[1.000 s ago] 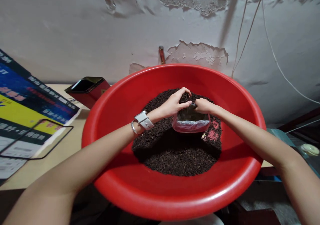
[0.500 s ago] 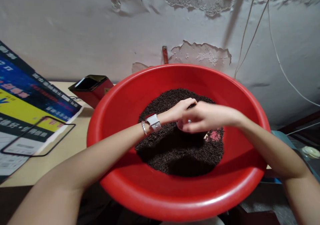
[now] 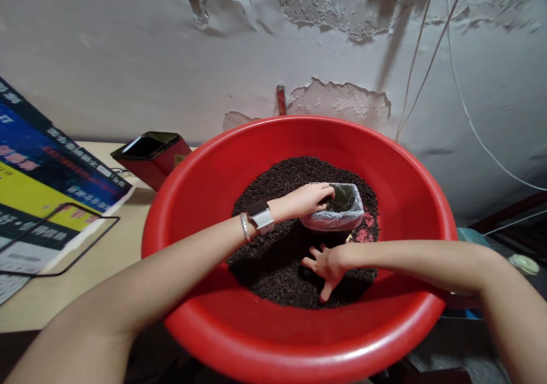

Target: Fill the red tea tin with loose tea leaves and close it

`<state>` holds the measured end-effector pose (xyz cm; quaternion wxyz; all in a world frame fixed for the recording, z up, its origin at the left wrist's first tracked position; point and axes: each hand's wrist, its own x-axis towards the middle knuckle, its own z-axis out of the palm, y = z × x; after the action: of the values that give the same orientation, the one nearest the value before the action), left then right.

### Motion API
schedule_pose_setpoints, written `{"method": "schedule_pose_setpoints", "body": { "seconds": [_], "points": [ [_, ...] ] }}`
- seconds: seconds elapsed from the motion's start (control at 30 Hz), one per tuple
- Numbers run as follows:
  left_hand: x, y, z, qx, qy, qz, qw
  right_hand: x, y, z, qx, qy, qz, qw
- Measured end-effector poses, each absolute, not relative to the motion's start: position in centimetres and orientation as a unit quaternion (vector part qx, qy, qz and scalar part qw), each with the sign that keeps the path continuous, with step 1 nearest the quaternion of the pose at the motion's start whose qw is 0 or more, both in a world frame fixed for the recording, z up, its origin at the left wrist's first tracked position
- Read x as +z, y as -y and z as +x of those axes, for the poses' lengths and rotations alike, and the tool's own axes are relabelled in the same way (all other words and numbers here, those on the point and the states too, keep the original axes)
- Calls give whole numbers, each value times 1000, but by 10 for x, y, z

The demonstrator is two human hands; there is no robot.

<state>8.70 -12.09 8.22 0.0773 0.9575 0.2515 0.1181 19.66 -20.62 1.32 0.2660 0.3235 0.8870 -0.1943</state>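
A rectangular tin [image 3: 328, 235] lined with a clear plastic bag [image 3: 337, 220] stands among dark loose tea leaves [image 3: 277, 281] in a big red plastic basin [image 3: 299, 350]. My left hand [image 3: 314, 197] has its fingers curled over the tin's left rim, gripping tin and liner there; the fingertips are partly hidden inside. Just in front of the tin, my right hand [image 3: 329, 265] rests on the leaves with its fingers spread and nothing held. Part of the tin's pink patterned side [image 3: 365, 233] shows on the right.
Left of the basin, a red tin [image 3: 156, 159] with a dark opening is on the pale table [image 3: 128, 241]. A printed cardboard box [image 3: 51, 196] and a thin black frame [image 3: 92, 247] are farther left. Behind is a peeling wall [image 3: 128, 48] with hanging cords [image 3: 423, 65].
My right hand has moved down from the tin's top to the leaves in front, its fingers now spread. The lined opening is now uncovered. My left hand stays at the rim.
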Motion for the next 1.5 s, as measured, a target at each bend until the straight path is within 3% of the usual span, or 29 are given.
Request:
{"method": "schedule_pose_setpoints", "body": {
  "seconds": [0.1,0.4,0.73,0.97,1.17,1.5],
  "points": [
    [82,121,87,112,-251,959,72,19,213,194,-180,-869,335,315],
    [80,118,87,92,-258,960,59,15,220,193,-182,-852,416,260],
    [81,119,87,81,-264,960,52,5,226,193,-103,-905,336,238],
    [81,120,88,80,-264,959,56,-8,231,198,-94,-932,313,159],
    [80,119,87,87,-261,960,55,-8,232,196,-157,-901,360,182],
    [81,121,88,68,-274,959,35,14,230,186,-122,-924,298,209]
  ]
}}
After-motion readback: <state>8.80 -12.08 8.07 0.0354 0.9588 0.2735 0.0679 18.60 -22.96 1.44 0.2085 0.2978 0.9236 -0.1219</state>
